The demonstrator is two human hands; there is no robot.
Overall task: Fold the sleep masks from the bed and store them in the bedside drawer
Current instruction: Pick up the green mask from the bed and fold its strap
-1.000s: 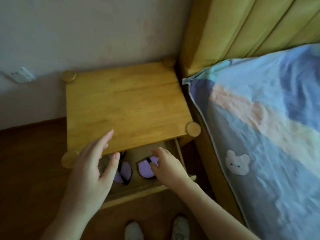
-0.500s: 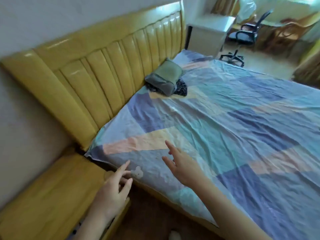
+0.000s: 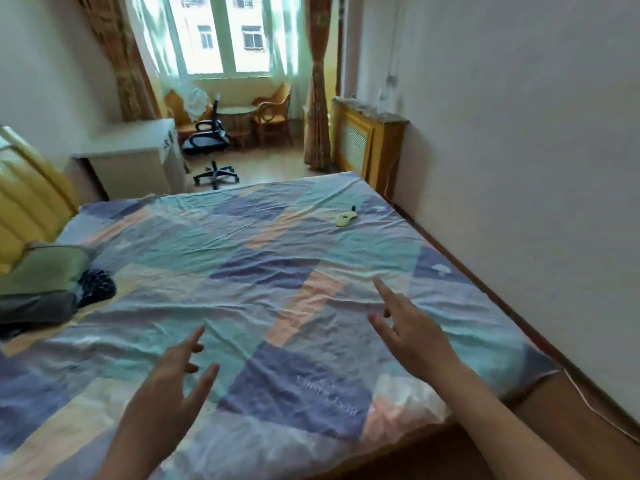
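A pale yellow sleep mask [image 3: 345, 218] with a dark strap lies far across the bed [image 3: 277, 278], near its far right corner. My left hand [image 3: 173, 379] hovers over the near part of the patchwork sheet, fingers spread, holding nothing. My right hand [image 3: 412, 330] reaches out over the sheet to the right, fingers apart and empty, well short of the mask. The bedside drawer is out of view.
A green pillow [image 3: 45, 268] and dark cloth [image 3: 95, 284] lie at the left by the yellow headboard [image 3: 27, 202]. A white desk [image 3: 131, 157], office chair [image 3: 207, 140] and wooden chairs stand beyond the bed. A wall runs along the right.
My view has swung from the open drawer with purple masks, past the headboard, to the whole bed. Both hands left the drawer and now hover empty over the sheet.
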